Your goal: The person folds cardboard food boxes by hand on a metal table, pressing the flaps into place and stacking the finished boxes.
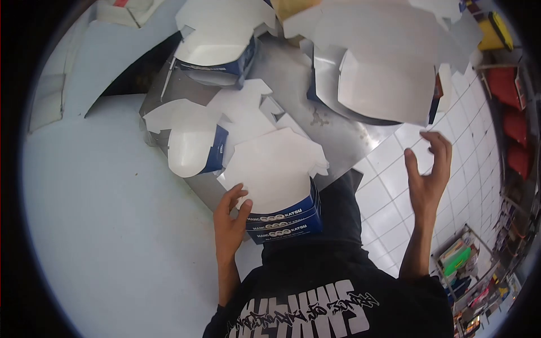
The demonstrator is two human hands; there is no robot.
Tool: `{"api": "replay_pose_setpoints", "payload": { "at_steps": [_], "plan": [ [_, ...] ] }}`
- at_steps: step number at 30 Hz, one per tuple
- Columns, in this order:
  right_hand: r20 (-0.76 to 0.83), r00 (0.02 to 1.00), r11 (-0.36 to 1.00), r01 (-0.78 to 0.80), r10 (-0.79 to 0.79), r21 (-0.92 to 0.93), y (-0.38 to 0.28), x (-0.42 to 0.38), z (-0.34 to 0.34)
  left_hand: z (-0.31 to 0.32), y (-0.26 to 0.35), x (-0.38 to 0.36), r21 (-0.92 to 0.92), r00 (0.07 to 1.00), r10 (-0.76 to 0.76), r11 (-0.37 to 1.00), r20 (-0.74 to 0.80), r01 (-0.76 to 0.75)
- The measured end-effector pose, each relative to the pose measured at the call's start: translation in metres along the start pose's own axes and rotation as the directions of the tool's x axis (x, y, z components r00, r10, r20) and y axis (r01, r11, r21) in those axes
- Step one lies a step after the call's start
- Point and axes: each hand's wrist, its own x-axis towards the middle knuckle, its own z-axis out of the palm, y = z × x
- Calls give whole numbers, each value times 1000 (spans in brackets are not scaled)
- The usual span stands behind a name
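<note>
My left hand [230, 221] is at the left edge of a stack of paper food boxes [284, 222]. Its fingertips overlap the white cardboard, with a gap between thumb and fingers; I see no firm grip. The boxes are blue outside with "KATSU" lettering, white inside, and nested close to my body. My right hand [431, 174] is raised over the tiled floor, fingers curved and apart, holding nothing. Just beyond the stack are a smaller blue-and-white box [191, 147] on its side and flat white cardboard flaps [239, 112].
A metal tabletop [321, 115] carries more nested boxes: one group [217, 42] at the far left, a larger one [389, 79] at the far right. A pale blue surface [112, 225] lies to the left. White floor tiles [389, 169] and a cluttered rack [465, 256] are on the right.
</note>
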Motion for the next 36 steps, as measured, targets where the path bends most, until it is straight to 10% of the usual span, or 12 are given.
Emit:
{"api": "replay_pose_setpoints", "payload": {
  "at_steps": [8,18,23,27,36],
  "plan": [
    [150,986,960,115,-78,-256,6,54,15,3,-63,-38,-307,968,-114,951,-225,41],
    [-79,963,959,246,-258,-140,-60,42,-75,9,-100,-57,-480,956,-124,877,-266,-20],
    [132,924,923,330,-359,198,-94,9,-86,8,-103,-48,-512,971,-95,859,-218,-31],
    [433,867,933,92,-248,349,-111,-11,-21,11,-104,-32,-400,982,32,911,-188,-106],
    [683,706,959,-18,-188,282,-106,-31,69,12,-108,-17,-447,983,-130,877,129,175]
  ]
}}
